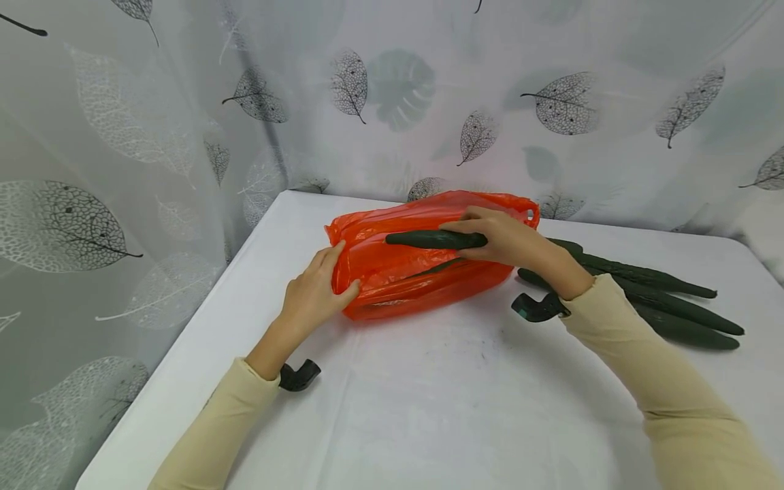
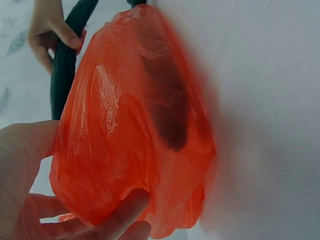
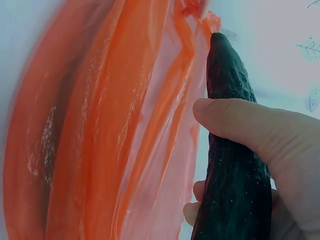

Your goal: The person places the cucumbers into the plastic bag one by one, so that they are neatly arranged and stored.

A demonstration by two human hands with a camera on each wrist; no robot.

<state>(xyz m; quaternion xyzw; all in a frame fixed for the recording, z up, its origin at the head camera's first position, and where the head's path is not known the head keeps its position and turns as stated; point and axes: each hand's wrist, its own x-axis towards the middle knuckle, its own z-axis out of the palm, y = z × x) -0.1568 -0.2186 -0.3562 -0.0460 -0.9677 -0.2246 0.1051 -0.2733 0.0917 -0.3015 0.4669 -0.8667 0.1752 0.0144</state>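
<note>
A red plastic bag [image 1: 422,292] lies on its side on the white table. My left hand [image 1: 314,286] grips its left end, thumb and fingers spread around the thin film; the left wrist view shows the fingers against the bag [image 2: 110,140]. Through the film shows the dark shape of a cucumber [image 2: 167,100] inside. My right hand [image 1: 502,238] holds another cucumber [image 1: 429,239] over the bag, its tip pointing left. Close up in the right wrist view, the thumb lies across that cucumber [image 3: 232,185], and fingertips show on its other side.
Several more cucumbers [image 1: 674,299] lie side by side on the table at the right, partly behind my right forearm. The white table [image 1: 429,408] stretches in front of the bag. A leaf-patterned curtain [image 1: 404,82] hangs behind and to the left.
</note>
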